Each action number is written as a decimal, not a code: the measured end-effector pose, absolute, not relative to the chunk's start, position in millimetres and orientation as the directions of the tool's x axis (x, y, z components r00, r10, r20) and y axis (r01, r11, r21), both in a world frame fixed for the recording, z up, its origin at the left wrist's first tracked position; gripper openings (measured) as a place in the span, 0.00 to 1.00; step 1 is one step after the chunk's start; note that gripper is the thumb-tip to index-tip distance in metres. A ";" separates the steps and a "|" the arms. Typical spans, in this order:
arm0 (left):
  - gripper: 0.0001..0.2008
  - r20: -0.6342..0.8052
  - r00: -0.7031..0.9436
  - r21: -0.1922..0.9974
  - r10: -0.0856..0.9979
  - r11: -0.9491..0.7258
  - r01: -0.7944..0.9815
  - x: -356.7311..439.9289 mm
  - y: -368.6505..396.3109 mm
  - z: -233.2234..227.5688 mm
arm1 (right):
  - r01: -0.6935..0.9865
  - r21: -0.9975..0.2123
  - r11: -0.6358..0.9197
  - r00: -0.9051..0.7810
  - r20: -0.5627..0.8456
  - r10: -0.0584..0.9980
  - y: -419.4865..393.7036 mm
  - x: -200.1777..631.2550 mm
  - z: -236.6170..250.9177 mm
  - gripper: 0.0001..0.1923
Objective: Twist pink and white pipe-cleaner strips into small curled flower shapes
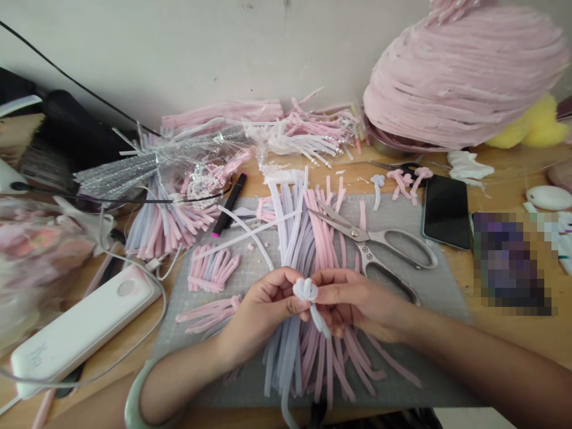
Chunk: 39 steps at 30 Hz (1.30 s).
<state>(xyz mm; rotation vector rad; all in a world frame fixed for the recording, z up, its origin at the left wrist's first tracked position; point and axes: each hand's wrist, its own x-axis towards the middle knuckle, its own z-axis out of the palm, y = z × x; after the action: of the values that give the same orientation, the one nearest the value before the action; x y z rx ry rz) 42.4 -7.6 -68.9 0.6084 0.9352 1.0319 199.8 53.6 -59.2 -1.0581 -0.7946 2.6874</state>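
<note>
Between both sets of fingertips is a small pale blue pipe cleaner flower [305, 289], its looped head up and its short stem hanging down to the right. My left hand [279, 295] pinches the head from the left. From the right, my right hand [346, 298] grips the head with thumb and fingers, its lower fingers curled near the stem. Under the hands lie long pale blue pipe cleaners [288, 238] and pink pipe cleaners [322, 244]. Large metal scissors [361, 235] rest with blades apart across the pink ones.
A grey cutting mat [433, 298] lies on the wooden table. Finished pink pieces [404, 182] and a phone [445, 211] sit at right, near a big pink bundle [465, 77]. At left are a white power bank [87, 330] with cables, a black marker [229, 204] and silver stems [165, 164].
</note>
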 end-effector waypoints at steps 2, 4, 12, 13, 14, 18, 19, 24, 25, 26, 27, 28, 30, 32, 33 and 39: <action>0.05 -0.322 0.163 0.828 0.933 0.361 -0.429 42.5 -7.8 -68.8 | 0.068 -0.569 -0.819 -0.745 -0.575 0.338 53.3 200.5 -59.2 0.12; 0.03 -0.278 0.145 0.862 0.949 0.313 -0.398 42.8 -7.6 -68.5 | 0.095 -0.573 -0.814 -0.762 -0.567 0.311 53.6 201.4 -59.3 0.12; 0.05 -0.305 0.137 0.891 0.943 0.333 -0.308 43.4 -5.7 -65.1 | 0.154 -0.404 -0.902 -0.801 -0.586 0.125 61.0 203.2 -58.7 0.12; 0.08 -0.321 0.139 0.882 0.937 0.350 -0.316 43.7 -6.1 -64.4 | 0.176 -0.355 -0.918 -0.813 -0.578 0.068 61.9 203.5 -59.0 0.12; 0.11 -0.329 0.144 0.878 0.933 0.358 -0.318 44.0 -6.7 -63.7 | 0.200 -0.310 -0.929 -0.823 -0.567 0.012 62.6 203.6 -59.4 0.12; 0.12 -0.259 0.158 0.935 0.953 0.288 -0.207 43.6 -9.9 -62.6 | 0.241 -0.289 -0.927 -0.826 -0.562 -0.040 61.3 202.7 -60.3 0.13; 0.10 -0.238 0.157 0.949 0.959 0.264 -0.172 43.2 -10.7 -62.8 | 0.229 -0.333 -0.915 -0.815 -0.579 0.007 60.2 202.2 -60.0 0.13; 0.08 -0.255 0.100 0.947 0.962 0.269 -0.176 42.5 -11.4 -63.4 | 0.174 -0.542 -0.822 -0.789 -0.576 0.212 57.7 203.0 -56.3 0.13; 0.08 -0.263 0.091 0.944 0.960 0.276 -0.179 42.7 -11.0 -63.3 | 0.181 -0.561 -0.808 -0.785 -0.577 0.225 58.3 203.7 -55.6 0.12; 0.08 -0.270 0.087 0.943 0.959 0.282 -0.177 42.9 -10.4 -63.2 | 0.190 -0.580 -0.792 -0.776 -0.583 0.240 59.2 204.5 -55.0 0.13; 0.08 -0.279 0.091 0.941 0.956 0.291 -0.174 43.0 -9.8 -63.1 | 0.203 -0.599 -0.775 -0.765 -0.591 0.256 60.2 205.3 -54.7 0.15; 0.08 -0.288 0.096 0.939 0.953 0.300 -0.168 43.1 -9.2 -63.2 | 0.218 -0.614 -0.759 -0.754 -0.600 0.269 61.1 205.9 -54.5 0.17; 0.09 -0.290 0.104 0.943 0.951 0.302 -0.137 42.9 -8.2 -63.6 | 0.252 -0.645 -0.721 -0.742 -0.607 0.284 62.4 206.8 -54.6 0.23; 0.09 -0.285 0.100 0.954 0.953 0.292 -0.069 42.2 -7.8 -64.3 | 0.304 -0.686 -0.661 -0.736 -0.609 0.294 62.5 207.4 -55.1 0.24; 0.10 -0.286 0.092 0.957 0.954 0.290 -0.028 41.7 -7.7 -64.7 | 0.329 -0.710 -0.623 -0.734 -0.607 0.304 62.0 207.7 -55.4 0.22; 0.15 -0.368 0.098 0.928 0.925 0.371 -0.021 37.3 -6.8 -64.9 | 0.374 -0.868 -0.326 -0.713 -0.494 0.497 58.6 210.8 -56.9 0.12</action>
<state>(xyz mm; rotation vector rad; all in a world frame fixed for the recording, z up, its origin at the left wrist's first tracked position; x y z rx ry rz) 37.3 -6.8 -64.9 0.9427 1.2698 0.8811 210.8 58.6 -56.9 -1.1504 -1.7710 2.2092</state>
